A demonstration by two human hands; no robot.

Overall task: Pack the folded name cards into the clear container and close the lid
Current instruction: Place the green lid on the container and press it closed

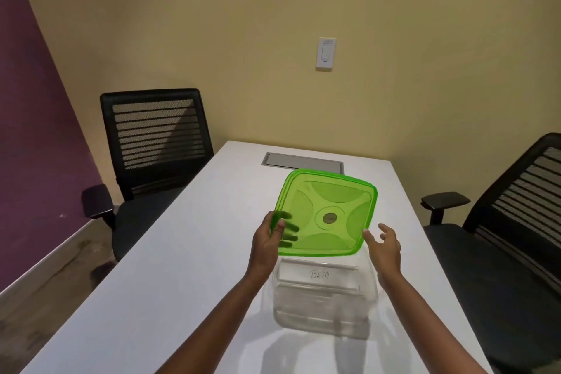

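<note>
above the clear container [324, 300] on the table [170, 282], the left hand [268, 241] grips the tilted green lid [326, 212]; the right hand [384, 244] waits open beside it. name cards [318, 275] sit inside. level the lid, align corners, then press evenly.

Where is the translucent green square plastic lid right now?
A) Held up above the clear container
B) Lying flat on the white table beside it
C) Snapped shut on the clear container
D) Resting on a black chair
A: the left hand grips the translucent green square plastic lid at its edge, tilted in the air over the open clear plastic container.
</note>
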